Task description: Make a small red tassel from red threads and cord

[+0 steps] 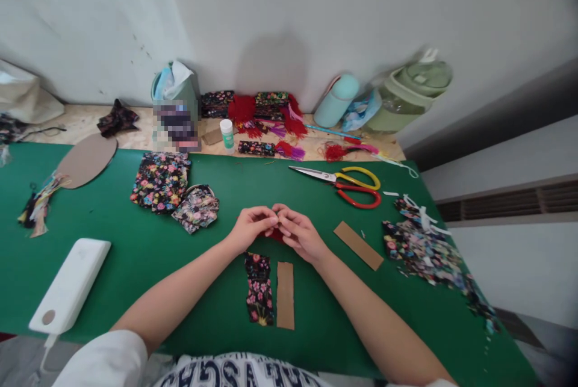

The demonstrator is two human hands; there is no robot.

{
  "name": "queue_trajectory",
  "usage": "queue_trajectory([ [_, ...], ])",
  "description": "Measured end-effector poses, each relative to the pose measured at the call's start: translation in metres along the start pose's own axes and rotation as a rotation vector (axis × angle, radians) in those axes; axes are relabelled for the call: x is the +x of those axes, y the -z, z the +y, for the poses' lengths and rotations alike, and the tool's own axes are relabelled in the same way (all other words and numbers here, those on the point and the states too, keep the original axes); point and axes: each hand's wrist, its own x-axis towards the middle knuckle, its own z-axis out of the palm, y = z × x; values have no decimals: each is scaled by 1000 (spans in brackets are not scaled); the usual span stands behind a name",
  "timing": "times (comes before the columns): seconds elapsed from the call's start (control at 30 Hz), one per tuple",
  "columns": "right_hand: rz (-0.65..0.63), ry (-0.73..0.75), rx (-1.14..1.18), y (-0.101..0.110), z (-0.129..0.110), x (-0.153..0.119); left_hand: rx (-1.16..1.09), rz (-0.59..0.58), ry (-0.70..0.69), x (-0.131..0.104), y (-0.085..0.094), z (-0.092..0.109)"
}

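My left hand (253,226) and my right hand (300,232) meet over the middle of the green mat, fingertips pinched together. A small red piece (276,234) shows between and beneath the fingers. Most of it is hidden, so I cannot tell what kind of thing it is. Just below the hands lies a strip of black floral fabric (259,294), with a narrow cardboard strip (285,297) beside it on the right. Another cardboard strip (359,245) rests at an angle right of my right hand.
Large scissors (356,185) with yellow and red handles lie beyond my right hand. Fabric scraps (419,245) are heaped at right. Floral fabric pieces (161,181) and a white power bank (70,284) lie left. A glue stick (227,137) and a bottle (336,101) stand along the back.
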Motion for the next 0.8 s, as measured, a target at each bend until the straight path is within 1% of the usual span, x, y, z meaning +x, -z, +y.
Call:
queue_trajectory([
  [0.07,-11,-24,-5,1,-1,1,-12,-5,9,0,1,1],
  [0.13,-1,-13,-30,2,-1,2,-22,2,23,-1,2,2],
  [0.23,14,53,-86,3,0,2,-27,4,47,-1,3,4],
  [0.4,3,196,-213,3,3,0,-73,-13,62,-2,3,7],
  [0.47,0,217,-235,3,4,1,-104,-25,82,-3,2,9],
  [0.6,-36,170,-173,4,3,2,-146,-81,148,-5,0,10],
  [0.8,-58,126,-171,5,-2,0,-160,-107,155,-6,1,7],
])
